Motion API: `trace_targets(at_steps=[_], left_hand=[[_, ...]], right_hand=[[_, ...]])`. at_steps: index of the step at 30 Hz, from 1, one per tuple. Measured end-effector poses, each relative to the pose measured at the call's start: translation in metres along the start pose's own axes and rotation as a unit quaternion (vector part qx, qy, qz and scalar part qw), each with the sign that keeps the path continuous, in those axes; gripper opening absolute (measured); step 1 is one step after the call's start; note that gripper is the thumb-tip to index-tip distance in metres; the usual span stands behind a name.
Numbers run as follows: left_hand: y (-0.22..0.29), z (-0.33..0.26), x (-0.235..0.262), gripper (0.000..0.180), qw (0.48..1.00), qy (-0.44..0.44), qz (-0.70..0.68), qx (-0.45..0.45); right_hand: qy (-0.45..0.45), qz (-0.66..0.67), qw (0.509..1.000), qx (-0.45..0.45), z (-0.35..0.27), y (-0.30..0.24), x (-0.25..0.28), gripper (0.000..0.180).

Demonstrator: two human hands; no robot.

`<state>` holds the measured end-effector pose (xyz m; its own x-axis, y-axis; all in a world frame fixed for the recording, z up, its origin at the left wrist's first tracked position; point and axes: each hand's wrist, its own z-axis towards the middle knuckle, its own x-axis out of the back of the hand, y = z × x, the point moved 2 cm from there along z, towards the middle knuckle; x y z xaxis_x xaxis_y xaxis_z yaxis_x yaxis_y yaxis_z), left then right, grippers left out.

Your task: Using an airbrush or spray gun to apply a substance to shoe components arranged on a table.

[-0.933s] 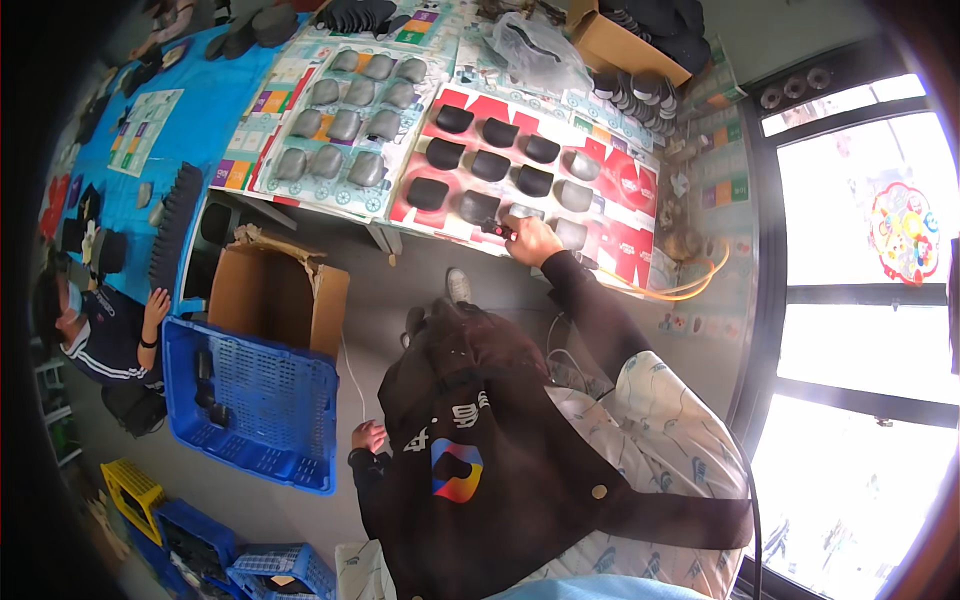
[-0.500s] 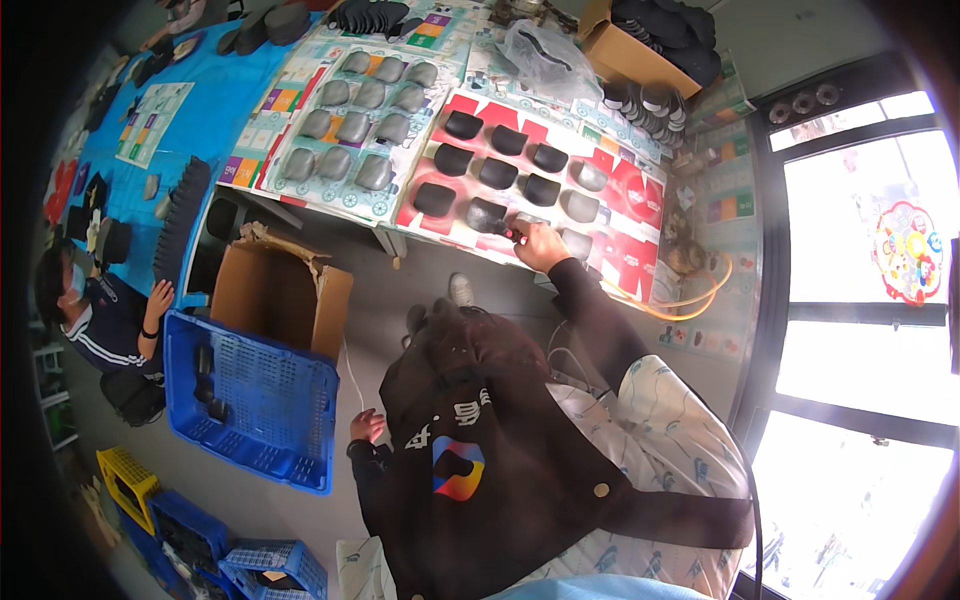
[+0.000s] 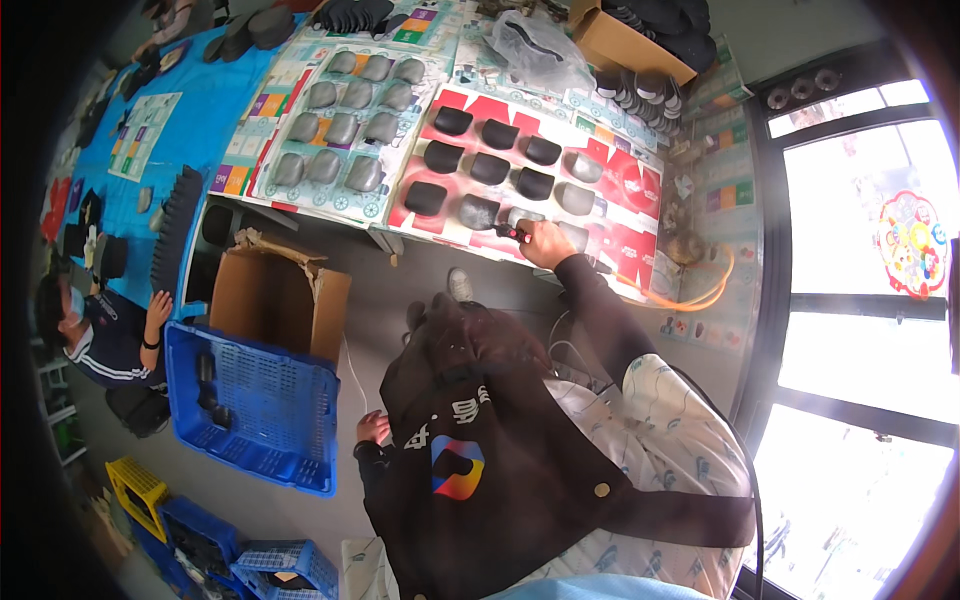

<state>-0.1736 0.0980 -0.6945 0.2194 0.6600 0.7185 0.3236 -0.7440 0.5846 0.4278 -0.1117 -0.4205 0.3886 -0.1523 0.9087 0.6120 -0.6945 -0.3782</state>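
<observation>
My right hand [image 3: 548,243] is closed around a small black and red spray gun [image 3: 514,233] at the near edge of a red and white printed sheet [image 3: 632,240]. Its front end points left, close to a speckled grey curved piece [image 3: 479,211]. Rows of similar pieces lie on the sheet: dark ones such as this black piece [image 3: 489,168] to the left and middle, paler ones like this light grey piece [image 3: 575,198] to the right. My left hand [image 3: 373,427] hangs low by my side, fingers loosely apart, with nothing visible in it.
An orange hose [image 3: 690,302] loops right of my forearm. Several grey pieces [image 3: 340,128] lie on the left sheet. Below stand a cardboard box [image 3: 262,300] and a blue crate [image 3: 255,400]. A co-worker [image 3: 105,335] is at the blue table [image 3: 200,90]. A plastic bag [image 3: 540,52] lies behind.
The spray gun and my right hand have shifted slightly right relative to the pieces. The piece by its front end looks more evenly grey. The whole view has moved a little.
</observation>
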Motion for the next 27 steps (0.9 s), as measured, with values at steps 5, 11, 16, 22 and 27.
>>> trace_targets(at_steps=[5,11,16,22,27], left_hand=[[-0.003,0.003,-0.005,0.04,0.927,-0.009,-0.363,0.096],[-0.008,0.01,-0.015,0.036,0.856,0.055,-0.499,0.122],[-0.01,0.01,-0.021,0.036,0.826,0.083,-0.532,0.169],[-0.013,0.011,-0.023,0.036,0.84,0.078,-0.513,0.161],[-0.011,0.004,-0.025,0.036,0.845,0.048,-0.514,0.137]], right_hand=[[0.041,0.013,0.998,-0.049,-0.005,0.002,0.009,0.02],[0.023,0.01,0.998,-0.057,-0.006,-0.001,0.006,0.021],[0.009,0.037,0.999,0.003,-0.001,-0.005,-0.007,0.024],[0.016,0.065,0.998,0.004,0.005,-0.003,-0.017,0.027],[-0.035,0.028,0.998,-0.05,0.011,0.009,-0.01,0.026]])
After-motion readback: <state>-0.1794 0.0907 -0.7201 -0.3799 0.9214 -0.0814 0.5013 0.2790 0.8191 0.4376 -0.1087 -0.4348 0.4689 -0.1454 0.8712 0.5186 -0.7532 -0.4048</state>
